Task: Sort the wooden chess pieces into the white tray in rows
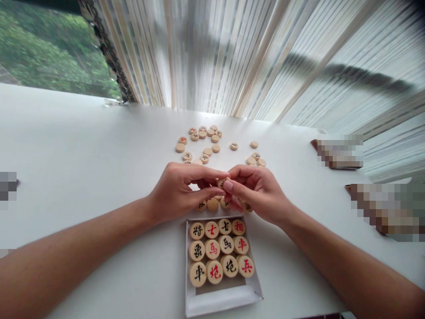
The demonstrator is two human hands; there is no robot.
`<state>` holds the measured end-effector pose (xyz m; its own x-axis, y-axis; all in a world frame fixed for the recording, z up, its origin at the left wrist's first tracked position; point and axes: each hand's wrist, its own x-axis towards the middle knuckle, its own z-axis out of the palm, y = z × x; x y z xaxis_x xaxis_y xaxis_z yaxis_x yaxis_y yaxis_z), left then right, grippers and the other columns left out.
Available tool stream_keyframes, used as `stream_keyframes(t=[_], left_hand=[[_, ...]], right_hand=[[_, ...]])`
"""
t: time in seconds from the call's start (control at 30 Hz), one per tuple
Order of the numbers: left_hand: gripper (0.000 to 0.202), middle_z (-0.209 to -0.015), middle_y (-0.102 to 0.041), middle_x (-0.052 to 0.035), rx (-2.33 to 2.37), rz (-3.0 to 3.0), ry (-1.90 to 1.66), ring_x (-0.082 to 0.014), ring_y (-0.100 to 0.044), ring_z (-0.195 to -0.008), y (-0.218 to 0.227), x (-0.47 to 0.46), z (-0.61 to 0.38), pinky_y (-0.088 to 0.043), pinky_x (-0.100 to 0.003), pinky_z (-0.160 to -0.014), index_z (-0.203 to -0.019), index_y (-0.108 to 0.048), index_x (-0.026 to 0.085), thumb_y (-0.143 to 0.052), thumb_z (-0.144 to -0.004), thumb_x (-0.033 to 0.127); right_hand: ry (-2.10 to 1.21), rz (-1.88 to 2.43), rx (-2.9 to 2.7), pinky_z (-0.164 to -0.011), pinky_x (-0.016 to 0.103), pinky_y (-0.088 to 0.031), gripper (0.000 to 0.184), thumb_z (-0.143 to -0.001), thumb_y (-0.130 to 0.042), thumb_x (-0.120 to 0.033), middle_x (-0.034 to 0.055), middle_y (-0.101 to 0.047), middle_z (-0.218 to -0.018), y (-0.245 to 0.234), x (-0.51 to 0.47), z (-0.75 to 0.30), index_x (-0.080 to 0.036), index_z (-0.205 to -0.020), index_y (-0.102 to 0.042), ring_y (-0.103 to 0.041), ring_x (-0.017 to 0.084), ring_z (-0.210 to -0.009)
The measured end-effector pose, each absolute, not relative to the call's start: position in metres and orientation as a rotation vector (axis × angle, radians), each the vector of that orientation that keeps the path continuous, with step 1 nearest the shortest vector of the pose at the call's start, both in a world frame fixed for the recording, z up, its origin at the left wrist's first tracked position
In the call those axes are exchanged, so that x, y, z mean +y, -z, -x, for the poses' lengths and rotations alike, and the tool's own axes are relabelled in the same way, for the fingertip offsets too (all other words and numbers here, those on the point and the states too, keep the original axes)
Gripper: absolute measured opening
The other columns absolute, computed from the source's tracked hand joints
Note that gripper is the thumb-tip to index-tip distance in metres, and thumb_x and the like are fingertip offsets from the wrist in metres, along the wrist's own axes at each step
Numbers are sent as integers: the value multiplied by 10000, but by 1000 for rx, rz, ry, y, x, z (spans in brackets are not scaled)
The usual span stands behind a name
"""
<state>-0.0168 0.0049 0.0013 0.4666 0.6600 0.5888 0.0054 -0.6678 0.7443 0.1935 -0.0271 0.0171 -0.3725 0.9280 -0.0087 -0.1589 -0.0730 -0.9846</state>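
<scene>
Both hands meet just beyond a white cardboard box (pixel 212 305), pinching one round wooden Chinese chess piece (pixel 222 182) between them. My left hand (pixel 186 188) has its fingers and thumb closed on the piece from the left. From the right, the thumb of my right hand (pixel 257 190) lies across its face and covers part of the marking. Inside the box, pieces with black and red characters, such as a red-marked piece (pixel 214 271), stand in rows of stacks. Several loose pieces, including a blank-faced piece (pixel 212 204), lie under the hands, partly hidden.
More chess pieces (pixel 215 149) are scattered on the white table (pixel 109 146) beyond the hands, some face up, others blank side up. At the right are two blurred-out objects (pixel 341 153). A striped curtain (pixel 212 57) hangs along the table's far edge, beside a window (pixel 56 48).
</scene>
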Motion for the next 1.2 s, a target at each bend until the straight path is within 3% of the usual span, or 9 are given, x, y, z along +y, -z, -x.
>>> stream_keyframes(t=[0.27, 0.4, 0.67, 0.9, 1.2], left_hand=[[286, -998, -866, -97, 594, -1919, -1212, -182, -829, -816, 2, 5, 17, -699, -217, -736, -1149, -850, 146, -855, -864, 140], [255, -1027, -859, -111, 581, -1794, -1163, -161, -823, -788, 4, 6, 15, -687, -193, -688, -1174, -829, 125, -793, -922, 140], [311, -880, -825, -66, 604, -1599, -1145, -107, -751, -612, 3, 7, 13, -660, -176, -606, -1218, -758, 114, -814, -918, 176], [324, -871, -821, -67, 594, -1574, -1136, -114, -745, -600, 5, 8, 14, -651, -189, -590, -1212, -741, 124, -833, -914, 212], [281, -834, -819, -43, 570, -1598, -1108, -93, -744, -602, 5, 8, 14, -633, -150, -597, -1176, -752, 126, -836, -914, 183]], right_hand=[[-1547, 870, -1351, -489, 208, -573, 308, -769, -973, -361, 15, -758, -680, -15, -25, -195, -159, -908, -787, -654, 110, -519], [-1426, 918, -1424, -519, 233, -593, 300, -783, -962, -379, 21, -765, -719, -15, -23, -196, -174, -949, -818, -689, 134, -584], [-1120, 941, -1488, -624, 260, -640, 289, -855, -901, -281, 46, -807, -871, -3, -25, -199, -196, -1111, -797, -751, 155, -711], [-803, 940, -1659, -622, 282, -642, 239, -884, -864, -235, 54, -769, -986, -1, -27, -200, -215, -1111, -792, -751, 160, -740], [-761, 898, -1717, -640, 284, -651, 237, -890, -861, -207, 58, -766, -1008, 1, -26, -204, -217, -1121, -809, -745, 150, -747]])
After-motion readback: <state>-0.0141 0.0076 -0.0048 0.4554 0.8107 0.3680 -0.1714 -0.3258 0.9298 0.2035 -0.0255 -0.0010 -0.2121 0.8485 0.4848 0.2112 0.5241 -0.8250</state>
